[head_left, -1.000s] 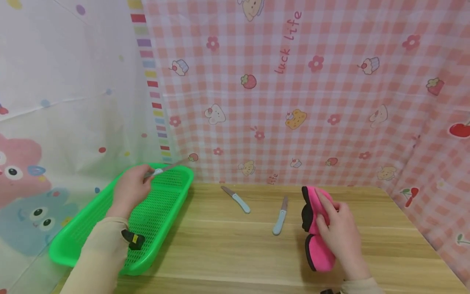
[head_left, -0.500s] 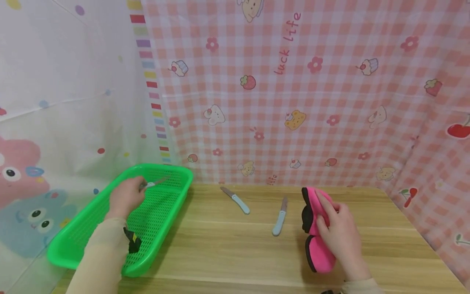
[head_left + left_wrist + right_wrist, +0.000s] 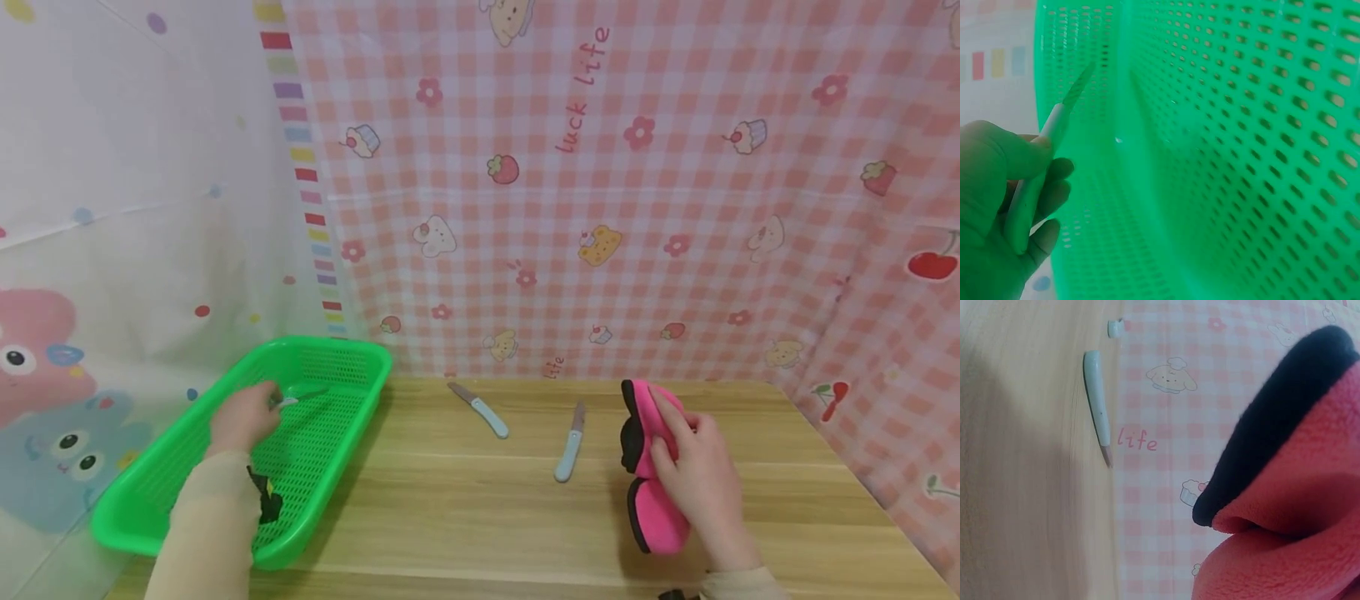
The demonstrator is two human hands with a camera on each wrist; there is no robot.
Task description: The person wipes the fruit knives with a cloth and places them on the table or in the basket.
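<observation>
My left hand (image 3: 243, 417) is inside the green plastic basket (image 3: 315, 450) at the left of the table. Between thumb and fingers it holds a small paring knife (image 3: 1038, 169) by its pale handle, the blade pointing away toward the basket's far end. My right hand (image 3: 701, 479) grips a soft pink thing with black edging, shaped like an eye mask (image 3: 660, 518), on the right side of the table. In the right wrist view, the fleecy mask (image 3: 1272, 569) fills the right side and hides most of the fingers.
Two more paring knives with light blue handles lie on the wooden table (image 3: 465, 517) between my hands: one slanted (image 3: 489, 418), the other nearly upright in view (image 3: 570, 454). A pink checked cloth (image 3: 555, 200) hangs behind the table, and a white printed cloth (image 3: 150, 250) hangs at left.
My left hand has lowered into the basket with the paring knife, moving slightly left and toward me. The right hand keeps its grip on the mask, almost still.
</observation>
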